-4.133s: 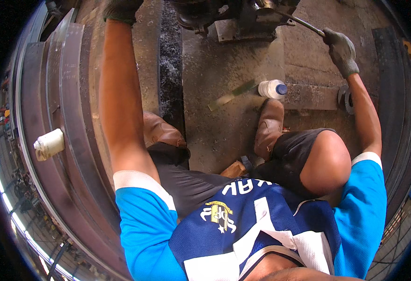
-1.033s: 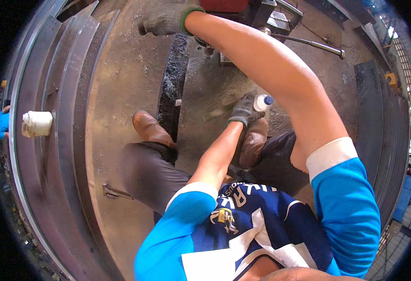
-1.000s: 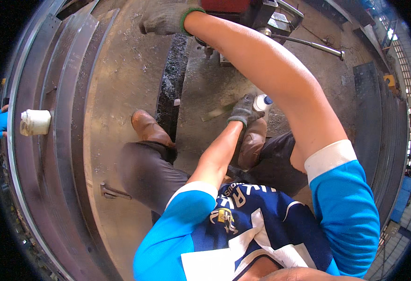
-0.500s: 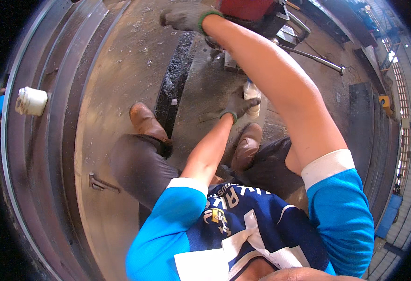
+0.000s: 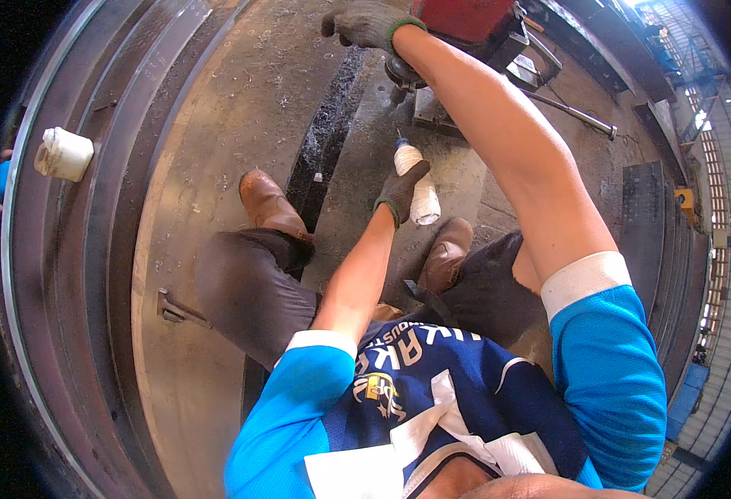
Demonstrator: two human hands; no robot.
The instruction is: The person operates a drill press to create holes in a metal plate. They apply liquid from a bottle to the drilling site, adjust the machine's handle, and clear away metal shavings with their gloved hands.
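My left hand [image 5: 402,190], in a dark glove with a green cuff, is closed around a white plastic squeeze bottle [image 5: 425,204]. The bottle tilts, its blue cap and thin nozzle [image 5: 400,140] pointing up toward the machine. At the top, my right hand [image 5: 364,25], in a matching glove, hovers left of a red drilling machine [image 5: 463,18]; its fingers are loosely bent and apart, with nothing visible in them. Below my right wrist is the machine's dark round tool end [image 5: 402,75]. A metal lever with a knobbed end [image 5: 577,112] sticks out to the right of the machine.
Metal shavings lie along a dark gap [image 5: 324,125] between steel plates under my boots [image 5: 272,204]. Long steel beams [image 5: 103,249] run down the left, bearing a white container [image 5: 66,155]. A metal handle [image 5: 180,308] lies by my left knee. More stacked steel [image 5: 644,216] stands at right.
My left hand has brought the bottle left and tilted it, nozzle toward the machine. My right hand has shifted a little to the right, nearer the machine.
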